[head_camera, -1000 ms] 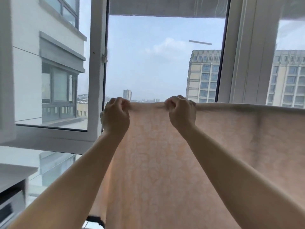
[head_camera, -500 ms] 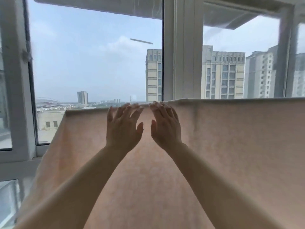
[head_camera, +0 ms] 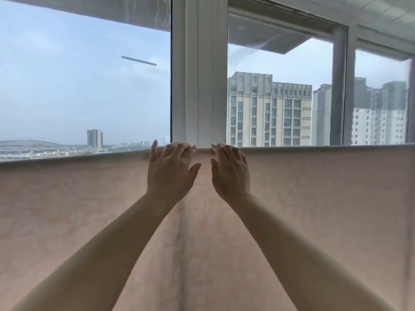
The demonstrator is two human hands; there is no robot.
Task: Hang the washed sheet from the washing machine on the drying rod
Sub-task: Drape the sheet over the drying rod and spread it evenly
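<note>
A: Hands status?

B: Left hand and right hand both flat, fingers spread, palms on the near face of the sheet. Nothing pinched or gripped. Fingertips of both reach the top fold; thumbs point toward each other with a narrow gap between the 2 hands.

A: Why there?

B: My read: pressing and smoothing at the fold line. Open palms spread fabric without bunching it. Working from the middle would let creases be pushed out to either side.

A: Where's the sheet?

B: Draped over a horizontal line that runs the full width of the view, hanging down toward the camera. The drying rod itself is hidden under the fold; only the rounded top edge shows. 1 faint vertical crease runs down between the forearms.

A: Level?

B: Top edge looks straight apart from wide-angle curve. Fabric is taut and mostly flat both sides.

A: Background?

B: White window post directly behind the hands, glass each side, tower blocks beyond. The sheet's lower hem is out of frame, so I cannot tell how evenly it hangs.

A: Progress?

B: Looks near done, judging by the drape.
</note>
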